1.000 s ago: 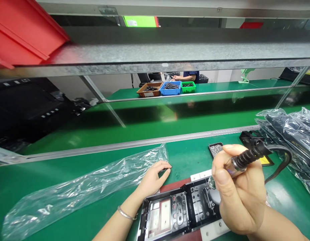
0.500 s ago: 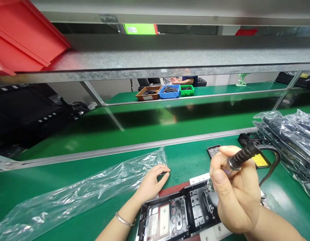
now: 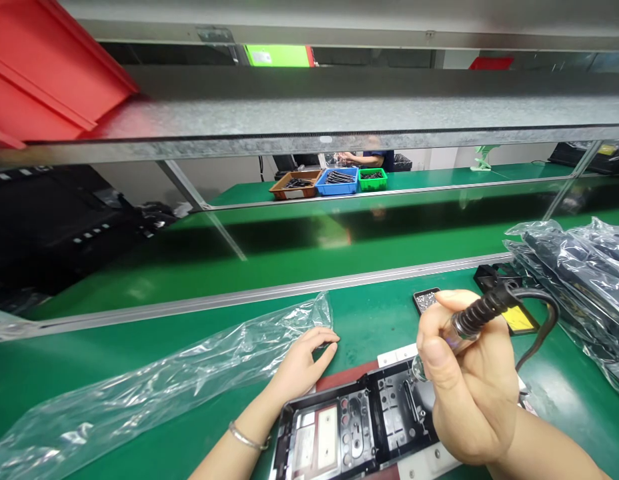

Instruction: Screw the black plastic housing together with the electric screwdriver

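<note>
Almost nothing has been moved since the earlier frame; only the view is slightly shifted. A corded hand tool (image 3: 474,320) is gripped in the closed right hand (image 3: 469,393). Black plastic housing (image 3: 358,427) is set below and between that hand and the left hand (image 3: 304,360), laid loosely open by the clear bag (image 3: 164,380); anything under its fingers is hidden.

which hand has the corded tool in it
The right hand, curled around the corded tool; the left hand, beside the black housing, holds no tool.

black case (image 3: 377,427) partly hidden, red bin (image 3: 54,73) cropped
</note>
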`<state>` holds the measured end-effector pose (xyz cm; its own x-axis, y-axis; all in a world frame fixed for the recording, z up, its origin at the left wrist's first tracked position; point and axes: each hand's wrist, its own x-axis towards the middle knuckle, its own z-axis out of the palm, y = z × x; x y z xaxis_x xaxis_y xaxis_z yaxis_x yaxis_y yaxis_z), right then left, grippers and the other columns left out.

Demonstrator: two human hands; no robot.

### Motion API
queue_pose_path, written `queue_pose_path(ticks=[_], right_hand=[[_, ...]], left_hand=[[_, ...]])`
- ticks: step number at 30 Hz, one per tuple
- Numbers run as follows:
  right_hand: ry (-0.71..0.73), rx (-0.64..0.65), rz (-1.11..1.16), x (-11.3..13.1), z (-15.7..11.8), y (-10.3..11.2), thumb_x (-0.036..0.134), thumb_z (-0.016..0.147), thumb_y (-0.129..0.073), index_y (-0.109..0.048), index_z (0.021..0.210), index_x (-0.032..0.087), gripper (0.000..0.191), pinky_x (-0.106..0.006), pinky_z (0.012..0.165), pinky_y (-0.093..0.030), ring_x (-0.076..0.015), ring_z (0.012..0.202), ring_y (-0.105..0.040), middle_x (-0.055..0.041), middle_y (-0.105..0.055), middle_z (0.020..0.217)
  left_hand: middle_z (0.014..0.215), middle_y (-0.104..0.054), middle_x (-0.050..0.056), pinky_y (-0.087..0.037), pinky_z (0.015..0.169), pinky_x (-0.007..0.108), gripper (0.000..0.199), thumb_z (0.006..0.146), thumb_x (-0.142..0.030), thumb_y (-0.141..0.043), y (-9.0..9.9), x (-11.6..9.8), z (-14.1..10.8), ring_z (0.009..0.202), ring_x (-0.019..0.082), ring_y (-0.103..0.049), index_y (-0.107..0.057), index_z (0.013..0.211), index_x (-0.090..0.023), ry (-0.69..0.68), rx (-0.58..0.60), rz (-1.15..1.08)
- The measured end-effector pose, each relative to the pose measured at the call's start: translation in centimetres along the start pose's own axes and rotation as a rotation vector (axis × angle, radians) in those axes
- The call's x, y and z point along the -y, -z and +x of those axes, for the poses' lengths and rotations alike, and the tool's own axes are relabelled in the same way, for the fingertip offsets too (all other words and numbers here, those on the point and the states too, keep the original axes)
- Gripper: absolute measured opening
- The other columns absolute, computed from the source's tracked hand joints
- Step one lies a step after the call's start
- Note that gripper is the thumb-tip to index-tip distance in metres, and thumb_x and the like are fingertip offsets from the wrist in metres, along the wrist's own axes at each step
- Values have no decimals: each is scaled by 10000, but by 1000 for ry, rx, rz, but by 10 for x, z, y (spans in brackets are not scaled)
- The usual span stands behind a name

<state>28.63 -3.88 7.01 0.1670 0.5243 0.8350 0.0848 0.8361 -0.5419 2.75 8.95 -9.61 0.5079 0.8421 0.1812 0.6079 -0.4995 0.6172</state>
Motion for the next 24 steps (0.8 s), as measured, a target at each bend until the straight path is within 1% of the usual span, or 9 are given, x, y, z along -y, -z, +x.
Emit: queue_pose_path(ticks=[13,18,22,24], right_hand=[[-3,1,11,-1,-4,1,123,1186,-434,-461,1421,188,244,-212,685,-439,-105,673,-476,0,-534,925],[4,5,20,-1,-4,0,134,1199,-438,-451,1433,179,238,-219,704,-453,-110,698,-497,-5,-536,933],[4,-1,-6,0,-2,0,176,1220,-441,-460,1411,187,192,-216,701,-453,-105,674,-482,2,-544,932],[1,4,-10,1,-2,0,189,1226,-443,-461,1408,186,183,-213,727,-467,-103,689,-499,1,-551,945]], left_hand=[[1137,-700,73,-558,1035,489,305,1013,-464,-610,0,-1,1,1099,232,-663,-696,1063,-176,-15,-11,7],[1126,-705,73,-570,1018,479,317,1012,-477,-607,0,-2,0,1083,229,-670,-697,1062,-177,-31,-18,9],[1126,-704,73,-571,1014,476,314,1016,-473,-602,1,-2,0,1080,227,-670,-697,1064,-177,-34,-19,11],[1126,-704,73,-571,1013,477,313,1016,-471,-602,1,-2,0,1081,227,-670,-697,1065,-177,-35,-18,9]])
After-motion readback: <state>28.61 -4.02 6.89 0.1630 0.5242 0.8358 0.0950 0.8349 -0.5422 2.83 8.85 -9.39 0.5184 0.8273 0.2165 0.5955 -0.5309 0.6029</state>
